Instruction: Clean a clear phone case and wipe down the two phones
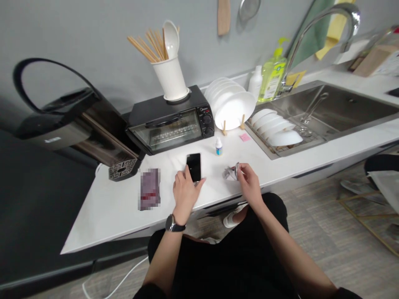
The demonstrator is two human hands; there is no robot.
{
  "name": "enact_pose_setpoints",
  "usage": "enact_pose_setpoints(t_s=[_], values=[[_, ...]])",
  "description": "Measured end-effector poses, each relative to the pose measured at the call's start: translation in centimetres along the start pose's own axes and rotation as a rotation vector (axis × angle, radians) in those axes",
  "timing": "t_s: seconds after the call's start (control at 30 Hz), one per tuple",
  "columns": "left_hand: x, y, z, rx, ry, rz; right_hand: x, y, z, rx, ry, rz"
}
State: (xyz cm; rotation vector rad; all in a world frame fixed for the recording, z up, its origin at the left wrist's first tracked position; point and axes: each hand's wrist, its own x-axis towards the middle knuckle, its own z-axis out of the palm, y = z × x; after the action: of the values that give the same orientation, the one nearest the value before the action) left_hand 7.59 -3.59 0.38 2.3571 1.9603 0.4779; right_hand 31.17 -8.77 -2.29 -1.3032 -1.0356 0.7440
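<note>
A black-screened smartphone [193,167] lies face up on the white counter. My left hand [184,190], with a dark watch at the wrist, grips its lower end, index finger along the left edge and thumb by the lower right corner. To the right, my right hand [250,183] pinches a crumpled grey cloth [230,172] just above or on the counter; I cannot tell which. A small white bottle with a blue label [219,148] stands upright behind, between the two hands. Left of my left hand lies a purple-grey item [150,189], blurred out by pixels.
A toaster oven [171,128] bears a white utensil holder [171,79]. A black appliance [90,120] stands at the left. Racked plates [235,109], a pink packet [245,137] and a sink [352,109] with bowls [285,138] lie to the right. The counter's front edge is close to me.
</note>
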Motion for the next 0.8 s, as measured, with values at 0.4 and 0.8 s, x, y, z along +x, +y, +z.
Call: enact_pose_setpoints(t_s=[0.4, 0.8], values=[[-1.5, 1.9, -3.1, -0.587, -0.106, 0.261, 0.0, -1.4, 3.5, 0.366, -0.388, 0.064], [-1.7, -2.8, -3.9, -0.794, -0.029, 0.066, -0.1, -2.3, 7.2, 0.096, -0.395, 0.062]])
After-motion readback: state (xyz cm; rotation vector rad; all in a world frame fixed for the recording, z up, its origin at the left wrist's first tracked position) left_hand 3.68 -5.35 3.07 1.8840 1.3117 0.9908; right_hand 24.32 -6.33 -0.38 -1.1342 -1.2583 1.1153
